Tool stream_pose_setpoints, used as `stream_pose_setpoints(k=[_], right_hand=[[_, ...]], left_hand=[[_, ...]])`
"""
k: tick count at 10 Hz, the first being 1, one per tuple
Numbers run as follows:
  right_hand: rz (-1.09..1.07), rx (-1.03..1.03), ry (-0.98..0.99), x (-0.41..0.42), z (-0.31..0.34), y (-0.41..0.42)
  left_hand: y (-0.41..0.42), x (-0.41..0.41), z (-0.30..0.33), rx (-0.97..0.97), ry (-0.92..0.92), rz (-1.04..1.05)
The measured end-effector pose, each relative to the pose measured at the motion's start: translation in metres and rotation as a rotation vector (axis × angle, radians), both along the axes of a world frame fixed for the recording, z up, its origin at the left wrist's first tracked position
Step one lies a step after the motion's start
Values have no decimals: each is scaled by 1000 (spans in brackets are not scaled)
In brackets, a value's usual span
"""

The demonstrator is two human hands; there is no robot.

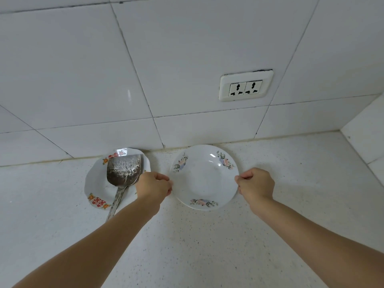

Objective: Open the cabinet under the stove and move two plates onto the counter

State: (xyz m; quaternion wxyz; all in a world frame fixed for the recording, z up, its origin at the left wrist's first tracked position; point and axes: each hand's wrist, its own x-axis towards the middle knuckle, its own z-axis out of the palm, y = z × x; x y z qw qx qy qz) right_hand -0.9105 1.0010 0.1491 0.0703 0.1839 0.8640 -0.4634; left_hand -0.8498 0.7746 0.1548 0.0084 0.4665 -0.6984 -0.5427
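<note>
A white plate with pink flower prints (204,179) sits low over the speckled white counter (207,246), close to the tiled back wall. My left hand (154,187) pinches its left rim and my right hand (256,185) pinches its right rim. Whether the plate rests on the counter or hangs just above it cannot be told. The cabinet and the stove are out of view.
Left of it lies another white plate with red and orange prints (95,183), carrying a worn metal spatula (123,170) whose handle points toward me. A double wall socket (246,88) sits on the tiles above. A side wall closes the counter at right.
</note>
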Motion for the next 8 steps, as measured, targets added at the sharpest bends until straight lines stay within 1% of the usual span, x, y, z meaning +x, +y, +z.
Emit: stream_pose_setpoints(k=[3,5,6,7,8], right_hand=[[28,28,0,-13,3,-2],[54,62,7,-13,0,-2],[168,144,20,-10,4,2],[304,226,55,-7,15,5],[458,337,98,-3,36,2]], left_hand=[[8,7,-2,39,1,77],[9,8,-1,-37,-11,13],[7,8,4,-144,-33,-119],[8,7,19,-286,-14,-281],[15,7,34,-524,-27,-479]])
